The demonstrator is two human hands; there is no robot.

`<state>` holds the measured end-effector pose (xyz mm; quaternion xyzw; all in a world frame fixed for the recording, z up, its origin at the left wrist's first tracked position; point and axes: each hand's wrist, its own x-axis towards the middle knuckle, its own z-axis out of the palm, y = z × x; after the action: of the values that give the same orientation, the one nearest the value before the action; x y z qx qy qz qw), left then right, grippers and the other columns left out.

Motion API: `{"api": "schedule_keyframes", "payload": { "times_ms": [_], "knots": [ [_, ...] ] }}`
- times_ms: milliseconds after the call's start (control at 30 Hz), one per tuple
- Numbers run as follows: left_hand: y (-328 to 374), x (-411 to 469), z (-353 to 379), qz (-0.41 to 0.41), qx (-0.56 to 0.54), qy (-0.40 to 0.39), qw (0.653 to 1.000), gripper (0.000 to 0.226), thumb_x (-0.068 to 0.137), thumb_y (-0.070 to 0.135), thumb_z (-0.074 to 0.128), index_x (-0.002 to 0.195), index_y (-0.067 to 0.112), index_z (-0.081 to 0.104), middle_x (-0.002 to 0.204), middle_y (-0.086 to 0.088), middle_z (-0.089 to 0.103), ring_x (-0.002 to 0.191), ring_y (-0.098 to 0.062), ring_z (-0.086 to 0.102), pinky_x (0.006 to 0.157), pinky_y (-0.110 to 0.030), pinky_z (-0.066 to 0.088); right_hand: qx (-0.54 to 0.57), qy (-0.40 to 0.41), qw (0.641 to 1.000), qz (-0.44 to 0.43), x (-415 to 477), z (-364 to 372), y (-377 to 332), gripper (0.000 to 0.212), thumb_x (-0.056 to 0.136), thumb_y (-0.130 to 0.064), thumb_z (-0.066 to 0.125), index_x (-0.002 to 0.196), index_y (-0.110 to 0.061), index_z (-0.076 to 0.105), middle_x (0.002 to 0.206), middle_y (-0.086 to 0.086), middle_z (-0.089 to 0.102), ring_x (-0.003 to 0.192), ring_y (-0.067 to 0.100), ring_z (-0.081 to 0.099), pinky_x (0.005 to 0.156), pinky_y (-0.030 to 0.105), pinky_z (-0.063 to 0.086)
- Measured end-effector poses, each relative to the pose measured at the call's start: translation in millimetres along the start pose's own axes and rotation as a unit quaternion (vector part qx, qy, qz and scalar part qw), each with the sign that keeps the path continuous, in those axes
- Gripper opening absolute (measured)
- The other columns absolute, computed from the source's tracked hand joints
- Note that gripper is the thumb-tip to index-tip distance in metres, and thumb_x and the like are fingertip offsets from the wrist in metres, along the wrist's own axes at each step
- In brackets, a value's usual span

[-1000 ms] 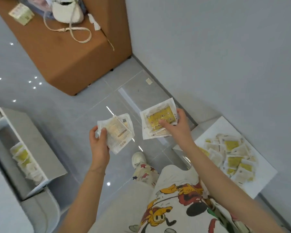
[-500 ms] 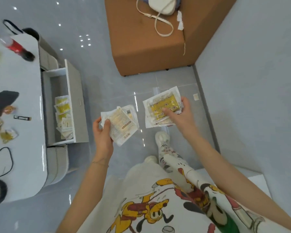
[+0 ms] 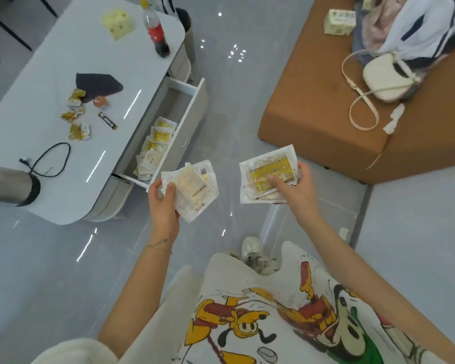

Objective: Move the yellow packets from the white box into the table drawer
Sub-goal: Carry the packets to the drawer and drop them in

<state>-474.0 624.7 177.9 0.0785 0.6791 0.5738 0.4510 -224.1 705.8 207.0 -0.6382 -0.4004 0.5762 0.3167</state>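
Now both hands hold loads near the open white table drawer (image 3: 191,119), which stands pulled out of the glossy white low table (image 3: 63,143). The left hand (image 3: 163,206) pinches a fanned stack of flat white-edged packets (image 3: 192,190), pale printed backs up, with the thumb pressed across the top. This stack hangs just beside the drawer's near corner. The right hand (image 3: 297,190) grips a second stack of clear-edged yellow packets (image 3: 267,174), yellow faces up, thumb on top and fingers underneath. It is farther from the drawer, out over the grey floor (image 3: 234,114). More yellow packets (image 3: 155,145) already lie heaped in the near half of the drawer, while its far half looks bare. The white box is out of view. The step in hand seems to be the delivery. I judge it best to bring the left stack over the drawer first, low above the rim, and release it toward the bare far half so the heap does not spill over the front panel. The sachets look slippery and loosely fanned, so each thumb should hold its pressure until the stack is inside the walls; the right stack can then go beside it.
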Motion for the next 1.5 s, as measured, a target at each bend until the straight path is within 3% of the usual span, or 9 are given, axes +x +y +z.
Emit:
{"api": "schedule_keyframes", "payload": {
  "times_ms": [200,300,367,500,800,867,933,1167,1500],
  "knots": [
    [13,33,-16,-0.01,-0.061,0.091,0.994,0.031,0.101,0.016,0.047,0.131,0.013,0.04,0.126,-0.005,0.058,0.102,-0.017,0.064,0.067,-0.026,0.057,-0.045,-0.084,0.995,-0.028,57,52,-38,0.047,0.081,-0.018,0.076,0.117,-0.022,0.046,0.102,-0.009,0.061,0.094,0.015,0.065,0.063,0.03,0.059],
    [23,60,-27,-0.012,-0.088,0.129,0.988,0.024,0.101,0.017,0.047,0.124,0.019,0.042,0.125,-0.006,0.057,0.1,-0.018,0.064,0.064,-0.025,0.057,-0.073,-0.119,0.989,-0.04,88,89,-55,0.042,0.08,-0.019,0.077,0.11,-0.024,0.049,0.098,-0.011,0.062,0.095,0.016,0.065,0.082,0.045,0.057],
    [30,82,-35,-0.013,-0.105,0.151,0.983,0.024,0.101,0.018,0.048,0.123,0.02,0.043,0.126,-0.007,0.057,0.1,-0.018,0.064,0.063,-0.025,0.056,-0.085,-0.139,0.986,-0.043,109,117,-66,0.042,0.08,-0.018,0.077,0.111,-0.022,0.05,0.097,-0.011,0.062,0.095,0.015,0.066,0.084,0.05,0.056],
    [49,131,-50,-0.021,-0.129,0.177,0.975,0.024,0.1,0.017,0.048,0.123,0.022,0.042,0.126,-0.007,0.057,0.101,-0.019,0.063,0.066,-0.028,0.056,-0.074,-0.169,0.982,-0.037,149,173,-93,0.037,0.081,-0.015,0.076,0.105,-0.026,0.05,0.097,-0.01,0.064,0.09,0.011,0.067,0.079,0.038,0.058],
    [89,209,-81,-0.068,-0.137,0.235,0.96,0.027,0.1,0.017,0.048,0.127,0.017,0.041,0.114,-0.003,0.06,0.096,-0.019,0.064,0.06,-0.028,0.055,-0.131,-0.199,0.971,-0.023,240,272,-140,0.05,0.084,-0.017,0.073,0.126,-0.011,0.045,0.109,-0.001,0.063,0.092,0.008,0.065,0.066,0.012,0.053],
    [96,222,-85,-0.072,-0.138,0.246,0.957,0.025,0.1,0.018,0.048,0.124,0.019,0.042,0.118,-0.005,0.058,0.098,-0.02,0.063,0.062,-0.029,0.055,-0.157,-0.217,0.963,-0.017,260,292,-147,0.046,0.084,-0.016,0.073,0.121,-0.016,0.045,0.108,-0.001,0.062,0.092,0.009,0.064,0.066,0.014,0.053],
    [99,236,-86,-0.076,-0.137,0.261,0.952,0.02,0.1,0.021,0.048,0.119,0.024,0.042,0.117,-0.003,0.058,0.095,-0.017,0.063,0.061,-0.028,0.054,-0.183,-0.233,0.955,-0.011,283,312,-147,0.045,0.082,-0.016,0.074,0.116,-0.019,0.045,0.106,-0.003,0.062,0.097,0.015,0.065,0.076,0.027,0.057],
    [65,316,-81,-0.118,-0.151,0.334,0.923,0.02,0.101,0.021,0.048,0.12,0.022,0.041,0.099,0.003,0.062,0.082,-0.012,0.065,0.052,-0.024,0.056,-0.307,-0.32,0.896,0.016,376,396,-104,0.056,0.081,-0.017,0.075,0.127,-0.017,0.043,0.105,-0.009,0.062,0.096,0.006,0.061,0.085,0.024,0.049],
    [-107,500,-74,-0.188,-0.196,0.383,0.883,0.02,0.102,0.019,0.044,0.122,0.02,0.04,0.108,0.001,0.057,0.095,-0.013,0.061,0.06,-0.026,0.059,-0.364,-0.366,0.854,0.065,541,518,65,0.051,0.085,-0.015,0.071,0.127,-0.02,0.043,0.107,-0.008,0.061,0.094,0.002,0.061,0.067,0.009,0.049]
  ]
}}
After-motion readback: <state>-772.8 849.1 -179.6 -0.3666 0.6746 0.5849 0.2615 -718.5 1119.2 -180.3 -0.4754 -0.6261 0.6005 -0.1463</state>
